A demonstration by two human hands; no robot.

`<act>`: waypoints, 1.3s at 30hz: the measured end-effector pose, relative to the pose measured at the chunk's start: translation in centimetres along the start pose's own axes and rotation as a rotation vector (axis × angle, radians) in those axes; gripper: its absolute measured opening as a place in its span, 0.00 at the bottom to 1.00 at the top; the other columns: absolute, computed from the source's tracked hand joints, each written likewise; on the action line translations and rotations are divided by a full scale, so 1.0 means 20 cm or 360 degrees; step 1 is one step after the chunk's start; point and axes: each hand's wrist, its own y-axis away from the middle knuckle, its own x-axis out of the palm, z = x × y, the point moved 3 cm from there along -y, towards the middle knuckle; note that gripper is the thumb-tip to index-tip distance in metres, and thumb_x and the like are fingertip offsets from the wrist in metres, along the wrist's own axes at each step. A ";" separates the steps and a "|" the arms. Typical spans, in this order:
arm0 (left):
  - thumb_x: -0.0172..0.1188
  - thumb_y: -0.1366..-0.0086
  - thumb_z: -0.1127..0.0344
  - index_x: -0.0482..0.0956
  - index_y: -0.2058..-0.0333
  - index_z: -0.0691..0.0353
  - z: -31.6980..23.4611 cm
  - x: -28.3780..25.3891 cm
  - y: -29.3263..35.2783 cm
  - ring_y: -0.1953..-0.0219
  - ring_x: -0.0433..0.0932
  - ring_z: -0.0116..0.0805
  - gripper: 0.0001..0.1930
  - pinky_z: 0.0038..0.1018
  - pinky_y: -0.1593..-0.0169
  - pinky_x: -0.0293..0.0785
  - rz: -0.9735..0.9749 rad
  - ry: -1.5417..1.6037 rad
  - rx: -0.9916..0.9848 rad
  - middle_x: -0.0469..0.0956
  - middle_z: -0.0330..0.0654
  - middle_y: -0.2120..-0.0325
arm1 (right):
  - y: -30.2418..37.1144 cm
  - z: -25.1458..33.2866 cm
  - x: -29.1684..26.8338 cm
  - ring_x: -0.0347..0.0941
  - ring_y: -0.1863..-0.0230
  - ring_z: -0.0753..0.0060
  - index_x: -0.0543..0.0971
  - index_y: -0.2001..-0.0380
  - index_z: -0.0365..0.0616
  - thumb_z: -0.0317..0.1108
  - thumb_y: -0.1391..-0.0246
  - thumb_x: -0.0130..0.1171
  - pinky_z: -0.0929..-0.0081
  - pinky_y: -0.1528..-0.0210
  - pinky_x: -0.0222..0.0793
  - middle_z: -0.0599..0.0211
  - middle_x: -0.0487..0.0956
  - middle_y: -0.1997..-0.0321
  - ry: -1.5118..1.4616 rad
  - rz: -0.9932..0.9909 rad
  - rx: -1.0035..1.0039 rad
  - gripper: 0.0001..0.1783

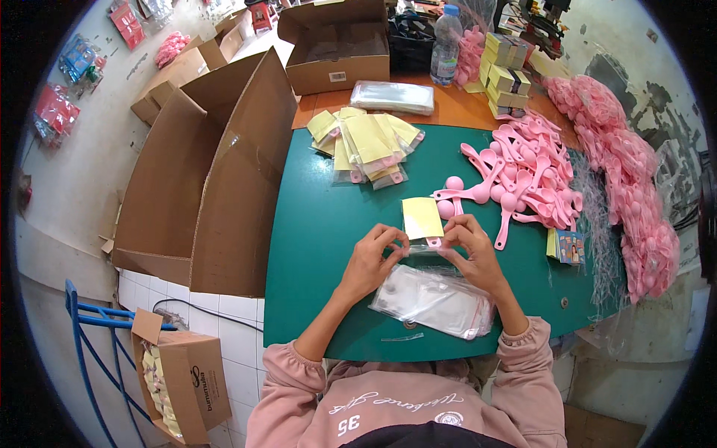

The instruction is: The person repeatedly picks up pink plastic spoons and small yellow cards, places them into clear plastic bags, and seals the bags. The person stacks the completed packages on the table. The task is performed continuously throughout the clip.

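Note:
Between my two hands is a clear plastic bag (pixel 423 219) with a yellow card and a bit of pink showing inside. My left hand (pixel 372 257) pinches its near left corner. At the near right corner my right hand (pixel 475 255) pinches it too. Just under my wrists lies a stack of flat clear bags (pixel 433 300). Beyond the held bag, to the right, is a heap of pink measuring spoons (pixel 530 175), a few of them reaching close to its far edge. Filled bags with yellow cards (pixel 370 142) are piled farther off to the left.
Left of the green table (pixel 310 246) stands a large open carton (pixel 239 187). Printed cards (pixel 570 247) sit at the right, beside plastic strands (pixel 597 224) and long bags of pink spoons (pixel 642 224). A water bottle (pixel 446 46) and bundled card stacks (pixel 508 67) stand at the back.

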 end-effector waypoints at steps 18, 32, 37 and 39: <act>0.60 0.46 0.69 0.72 0.69 0.67 0.08 0.06 0.01 0.72 0.74 0.22 0.09 0.18 0.75 0.72 0.0101 0.0408 -0.0893 0.75 0.40 0.73 | 0.02 -0.14 0.11 0.72 0.78 0.82 0.67 0.70 0.36 0.25 0.50 0.54 0.86 0.76 0.69 0.68 0.72 0.76 -0.0757 -0.0333 0.0740 0.06; 0.57 0.47 0.73 0.67 0.51 0.62 0.06 0.06 0.02 0.66 0.74 0.26 0.22 0.20 0.73 0.73 -0.0010 0.0439 -0.0566 0.70 0.41 0.53 | 0.01 -0.14 0.06 0.69 0.79 0.84 0.73 0.61 0.36 0.27 0.52 0.57 0.88 0.80 0.62 0.71 0.73 0.77 -0.0426 -0.0182 0.0621 0.13; 0.57 0.47 0.72 0.66 0.49 0.59 0.10 -0.14 0.02 0.64 0.72 0.28 0.24 0.23 0.71 0.72 -0.0258 0.0151 -0.0486 0.69 0.42 0.52 | 0.03 -0.10 -0.12 0.68 0.64 0.65 0.71 0.59 0.41 0.33 0.60 0.63 0.69 0.64 0.64 0.61 0.70 0.66 0.1013 -0.0337 0.0262 0.22; 0.58 0.47 0.71 0.66 0.49 0.59 0.13 -0.20 0.04 0.63 0.73 0.31 0.24 0.26 0.70 0.73 -0.0314 -0.0082 -0.0422 0.69 0.44 0.52 | 0.04 -0.09 -0.12 0.66 0.62 0.62 0.71 0.59 0.42 0.34 0.61 0.63 0.68 0.61 0.62 0.61 0.69 0.64 0.1034 -0.0305 0.0269 0.23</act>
